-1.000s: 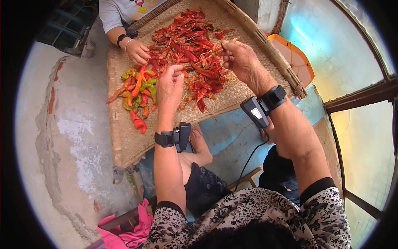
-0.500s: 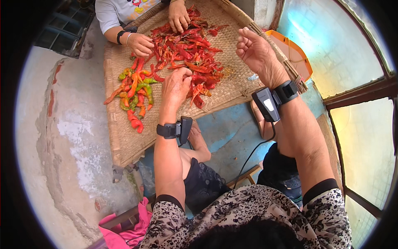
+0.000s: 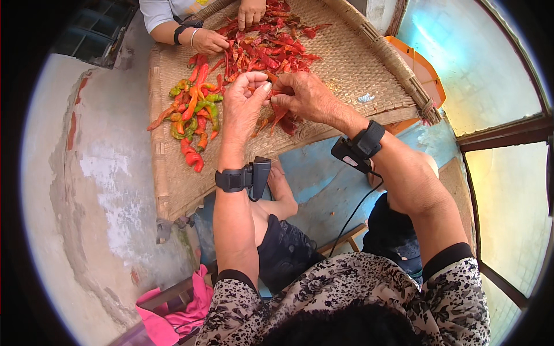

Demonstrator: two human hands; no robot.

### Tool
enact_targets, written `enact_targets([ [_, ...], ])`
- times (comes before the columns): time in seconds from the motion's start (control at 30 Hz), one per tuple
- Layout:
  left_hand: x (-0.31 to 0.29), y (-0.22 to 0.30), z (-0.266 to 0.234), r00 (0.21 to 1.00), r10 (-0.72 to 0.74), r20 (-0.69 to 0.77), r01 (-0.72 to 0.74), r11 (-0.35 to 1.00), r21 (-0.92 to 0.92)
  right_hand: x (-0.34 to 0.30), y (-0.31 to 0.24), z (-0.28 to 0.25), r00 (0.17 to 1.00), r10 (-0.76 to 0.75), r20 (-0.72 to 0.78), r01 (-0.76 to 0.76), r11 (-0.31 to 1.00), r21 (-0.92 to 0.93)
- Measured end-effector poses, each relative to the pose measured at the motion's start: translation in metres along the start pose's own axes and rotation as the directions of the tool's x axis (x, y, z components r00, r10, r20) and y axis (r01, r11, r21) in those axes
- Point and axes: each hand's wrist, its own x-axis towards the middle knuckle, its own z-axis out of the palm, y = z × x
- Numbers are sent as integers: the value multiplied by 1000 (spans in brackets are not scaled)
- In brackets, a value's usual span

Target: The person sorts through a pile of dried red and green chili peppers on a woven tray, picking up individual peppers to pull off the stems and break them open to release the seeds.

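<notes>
Over the near part of a woven tray (image 3: 369,69), my left hand (image 3: 245,106) and my right hand (image 3: 311,101) meet with fingertips almost touching. Both are closed in a pinch on a dried red chili pepper (image 3: 271,77), mostly covered by the fingers. Just beyond them spreads a pile of wrinkled dried red chili peppers (image 3: 283,49); a few more lie below my right hand. Left of my left hand sits a heap of fresh twisted chili peppers (image 3: 199,109), red, orange and green.
Across the tray, another person's two hands (image 3: 210,41) touch the dried pile. A small whitish scrap (image 3: 366,98) lies on the weave. An orange-rimmed container (image 3: 424,72) stands beyond the tray's right edge, by the window panes. Pink cloth (image 3: 179,311) hangs at lower left.
My right hand has come left and down from the tray's right side to my left hand, its fingers now pinched. My left hand has turned slightly. The whole view has shifted a little.
</notes>
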Motion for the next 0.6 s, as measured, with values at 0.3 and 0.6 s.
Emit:
enact_targets([
  [0.3, -24, -22, -51, 999, -40, -33, 52, 735, 676, 3, 17, -70, 905, 372, -207, -12, 508, 862],
  [0.6, -29, -23, -39, 993, -117, 24, 57, 645, 762, -13, 88, -138, 822, 492, -288, 418, -175, 892],
])
